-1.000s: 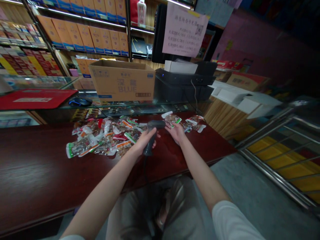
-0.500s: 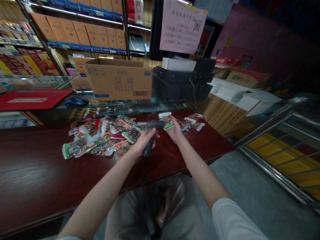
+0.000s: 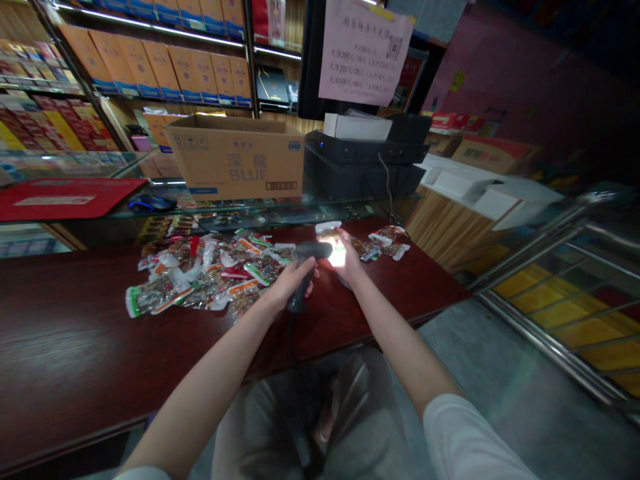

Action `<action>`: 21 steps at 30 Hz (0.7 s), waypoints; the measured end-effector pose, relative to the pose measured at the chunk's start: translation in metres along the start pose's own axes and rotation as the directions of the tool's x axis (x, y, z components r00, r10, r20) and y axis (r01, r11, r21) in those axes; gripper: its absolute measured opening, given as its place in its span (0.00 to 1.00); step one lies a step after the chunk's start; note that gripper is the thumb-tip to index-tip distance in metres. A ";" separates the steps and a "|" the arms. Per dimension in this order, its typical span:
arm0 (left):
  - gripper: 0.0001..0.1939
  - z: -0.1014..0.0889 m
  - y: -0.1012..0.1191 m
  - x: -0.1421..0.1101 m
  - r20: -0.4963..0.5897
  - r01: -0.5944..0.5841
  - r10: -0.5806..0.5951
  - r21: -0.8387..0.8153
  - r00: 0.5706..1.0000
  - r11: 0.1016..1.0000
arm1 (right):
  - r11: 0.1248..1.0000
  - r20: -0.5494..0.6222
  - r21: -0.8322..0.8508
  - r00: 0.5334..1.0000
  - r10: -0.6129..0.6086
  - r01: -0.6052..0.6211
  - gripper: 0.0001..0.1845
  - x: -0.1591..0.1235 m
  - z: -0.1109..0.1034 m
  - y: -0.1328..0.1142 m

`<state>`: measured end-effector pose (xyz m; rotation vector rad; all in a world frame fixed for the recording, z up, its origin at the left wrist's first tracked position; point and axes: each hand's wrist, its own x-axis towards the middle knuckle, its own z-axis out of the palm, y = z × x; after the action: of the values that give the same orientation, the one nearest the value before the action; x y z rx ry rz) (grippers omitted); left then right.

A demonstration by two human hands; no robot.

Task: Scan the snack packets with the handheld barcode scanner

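A black handheld barcode scanner (image 3: pixel 313 251) is clamped in the left hand (image 3: pixel 290 283), its light falling on a sealed snack packet (image 3: pixel 330 239) held in the right hand (image 3: pixel 349 259), the hands just apart. They work over the dark red wooden surface (image 3: pixel 100 313), with a heap of similar packets (image 3: pixel 205 273) at nine o'clock, a few loose packets (image 3: pixel 385 243) at three o'clock, and a cardboard box (image 3: pixel 235 160) at twelve o'clock.
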<state>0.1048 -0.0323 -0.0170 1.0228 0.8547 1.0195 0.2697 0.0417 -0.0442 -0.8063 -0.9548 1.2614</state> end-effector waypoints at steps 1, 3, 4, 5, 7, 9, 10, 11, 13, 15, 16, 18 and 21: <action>0.21 0.000 0.001 0.000 0.006 0.003 -0.003 -0.006 1.000 1.000 | 1.000 0.010 -0.016 1.000 -0.003 0.003 0.19 0.000 0.000 0.000; 0.22 -0.001 0.003 -0.001 0.007 -0.003 0.003 -0.015 1.000 1.000 | 0.999 0.016 -0.044 1.000 -0.010 0.011 0.20 -0.001 0.000 -0.001; 0.22 -0.002 0.004 -0.001 0.004 -0.008 0.008 -0.017 1.000 1.000 | 0.999 0.016 -0.048 1.000 -0.013 0.014 0.20 -0.001 -0.001 -0.001; 0.22 -0.003 0.004 -0.001 0.001 -0.012 0.012 -0.018 1.000 1.000 | 0.999 0.014 -0.045 1.000 -0.014 0.014 0.20 0.000 -0.002 -0.001; 0.23 -0.004 0.004 0.000 -0.003 -0.026 0.026 -0.023 1.000 0.999 | 1.000 0.000 -0.029 1.000 -0.008 0.008 0.18 0.000 -0.003 0.000; 0.24 -0.005 0.002 0.001 0.012 -0.048 0.049 -0.036 0.999 0.998 | 1.000 -0.024 -0.022 1.000 0.000 0.000 0.17 0.002 -0.004 0.002; 0.25 -0.005 0.001 0.002 0.029 -0.060 0.061 -0.043 0.998 0.997 | 1.000 -0.034 -0.025 0.999 0.000 -0.001 0.17 0.002 -0.004 0.003; 0.25 -0.005 -0.001 0.002 0.046 -0.069 0.071 -0.049 0.996 0.996 | 1.000 -0.040 -0.027 0.999 -0.002 0.001 0.16 0.003 -0.004 0.005; 0.26 -0.005 -0.002 0.002 0.070 -0.076 0.080 -0.055 0.994 0.996 | 1.000 -0.037 -0.018 0.999 -0.009 0.008 0.16 0.005 -0.004 0.008; 0.26 -0.006 -0.002 0.002 0.083 -0.066 0.070 -0.047 0.994 0.997 | 1.000 -0.040 -0.019 0.999 -0.021 0.020 0.16 0.008 -0.006 0.011; 0.26 -0.007 0.000 0.001 0.080 -0.055 0.058 -0.040 0.995 0.998 | 0.999 -0.047 -0.041 0.998 -0.036 0.035 0.16 0.010 -0.008 0.012; 0.24 -0.009 0.004 0.000 0.047 -0.022 0.024 -0.025 0.999 0.999 | 0.984 -0.084 -0.146 0.990 -0.110 0.097 0.17 0.015 -0.016 0.012; 0.23 -0.017 0.015 -0.003 -0.033 0.017 -0.017 -0.007 0.999 1.000 | 0.858 -0.147 -0.464 0.936 -0.319 0.220 0.17 0.025 -0.040 0.003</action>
<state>0.0847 -0.0276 -0.0073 0.9942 0.8847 1.0268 0.3062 0.0672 -0.0599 -1.0956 -1.1462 0.6950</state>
